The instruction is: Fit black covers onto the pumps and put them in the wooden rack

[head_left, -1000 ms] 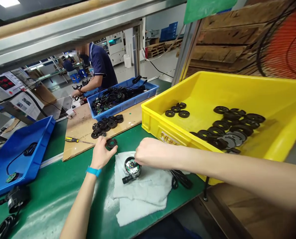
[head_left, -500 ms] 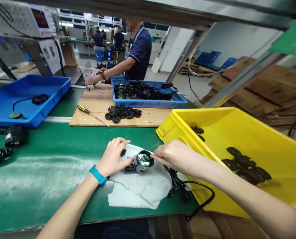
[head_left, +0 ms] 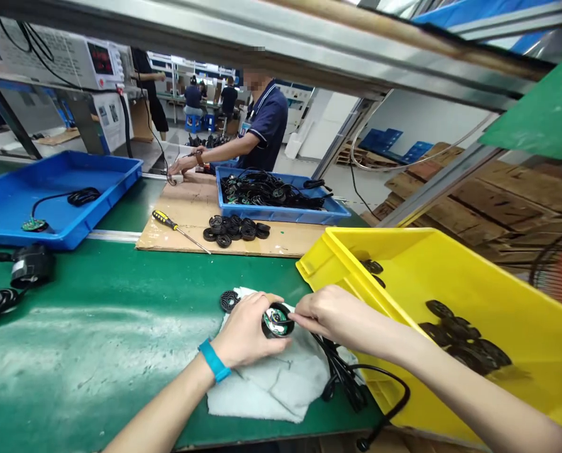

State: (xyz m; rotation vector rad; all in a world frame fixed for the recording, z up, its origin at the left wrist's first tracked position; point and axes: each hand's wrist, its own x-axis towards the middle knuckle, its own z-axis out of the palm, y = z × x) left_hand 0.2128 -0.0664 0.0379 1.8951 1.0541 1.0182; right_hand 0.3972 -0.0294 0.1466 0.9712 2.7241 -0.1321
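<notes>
My left hand (head_left: 245,333) wraps round a small round black pump body (head_left: 277,319) whose open face shows a green circuit board. It rests on a white cloth (head_left: 275,380) on the green mat. My right hand (head_left: 325,311) pinches at the rim of the same pump body, fingers closed on a thin wire there. A black ribbed disc (head_left: 227,301) lies on the mat just left of my left hand. A black cable (head_left: 351,384) trails from the pump toward the front edge.
A yellow bin (head_left: 450,277) with several black discs stands at the right. Cardboard (head_left: 191,214) behind holds a screwdriver (head_left: 179,228) and a pile of discs (head_left: 236,228). Two blue trays (head_left: 49,195) hold parts. Another person (head_left: 257,129) works across the bench.
My left hand has let go of the black disc, which lies on the mat, and closed round the pump body. My right hand stays at its rim. The view has shifted.
</notes>
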